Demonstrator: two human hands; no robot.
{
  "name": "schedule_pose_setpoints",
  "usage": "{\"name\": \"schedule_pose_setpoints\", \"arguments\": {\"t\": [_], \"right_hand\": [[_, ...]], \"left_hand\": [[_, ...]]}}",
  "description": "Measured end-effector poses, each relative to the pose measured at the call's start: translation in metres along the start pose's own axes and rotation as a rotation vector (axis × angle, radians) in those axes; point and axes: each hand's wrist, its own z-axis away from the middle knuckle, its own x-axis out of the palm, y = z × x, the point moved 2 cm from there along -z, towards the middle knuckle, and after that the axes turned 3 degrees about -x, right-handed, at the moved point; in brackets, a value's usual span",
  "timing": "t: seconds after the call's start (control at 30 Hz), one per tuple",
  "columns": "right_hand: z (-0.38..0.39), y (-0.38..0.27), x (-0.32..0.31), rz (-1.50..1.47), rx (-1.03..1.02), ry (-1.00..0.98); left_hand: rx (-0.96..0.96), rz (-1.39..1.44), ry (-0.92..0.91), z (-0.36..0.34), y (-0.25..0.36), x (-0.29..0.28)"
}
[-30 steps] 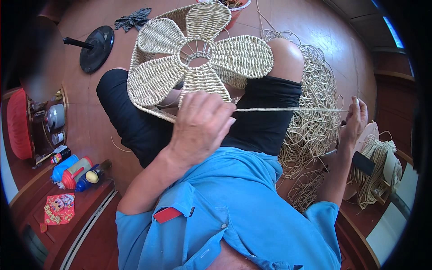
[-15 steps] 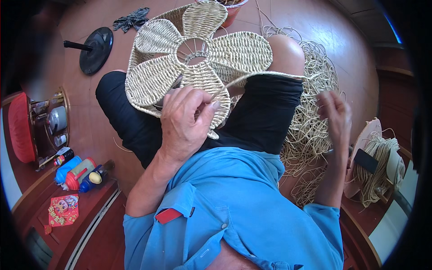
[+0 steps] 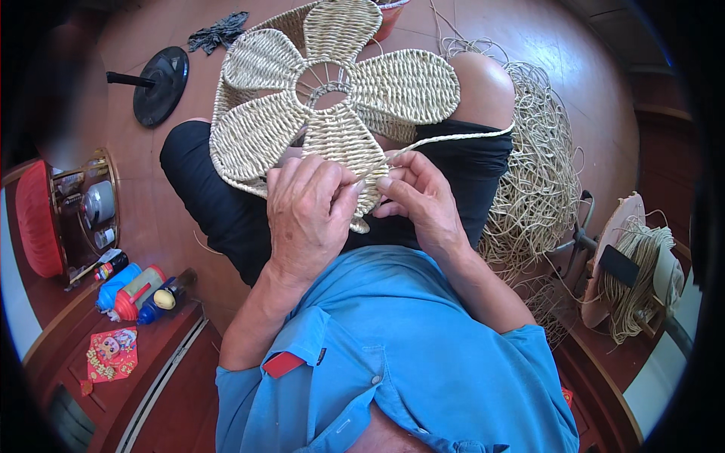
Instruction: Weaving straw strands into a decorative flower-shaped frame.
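Left hand [image 3: 306,208] grips the lower edge of the woven flower-shaped mat [image 3: 332,121], fingers curled. Right hand [image 3: 419,200] pinches a straw cord [image 3: 453,138] against it.

— What sort of place is this?
— A home used as a weaving workshop: polished red floor [image 3: 151,219], loose straw cord heaps [image 3: 536,181], a cord spool [image 3: 642,279], household bottles [image 3: 140,291].
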Motion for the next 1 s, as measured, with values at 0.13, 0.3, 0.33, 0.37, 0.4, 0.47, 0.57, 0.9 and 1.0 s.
{"name": "schedule_pose_setpoints", "arguments": {"t": [0.13,0.3,0.33,0.37,0.4,0.47,0.57,0.9,1.0], "right_hand": [[-0.003,-0.004,0.001,0.090,-0.017,-0.004],[-0.008,-0.002,0.005,0.183,-0.022,0.011],[-0.009,0.000,0.006,0.193,-0.018,0.011],[-0.010,0.001,0.006,0.205,-0.010,0.015],[-0.010,0.001,0.006,0.199,-0.017,0.013],[-0.011,0.003,0.006,0.192,0.005,0.027],[-0.012,0.003,0.004,0.185,-0.008,0.000],[-0.012,0.012,-0.003,-0.036,0.016,-0.062],[-0.007,0.015,-0.006,-0.103,0.039,-0.081]], "left_hand": [[-0.012,0.001,-0.007,0.001,-0.001,0.001],[-0.043,0.014,-0.019,0.000,-0.001,0.004],[-0.029,0.035,0.026,0.000,0.000,0.003],[-0.016,0.052,0.054,0.000,0.000,0.002],[-0.010,0.056,0.068,0.000,0.000,0.001],[0.009,0.083,0.013,0.002,0.000,0.000],[0.080,0.002,-0.020,0.004,0.002,-0.002],[0.195,-0.136,-0.086,0.004,0.017,-0.008],[0.196,-0.150,-0.109,0.000,0.018,-0.008]]}}
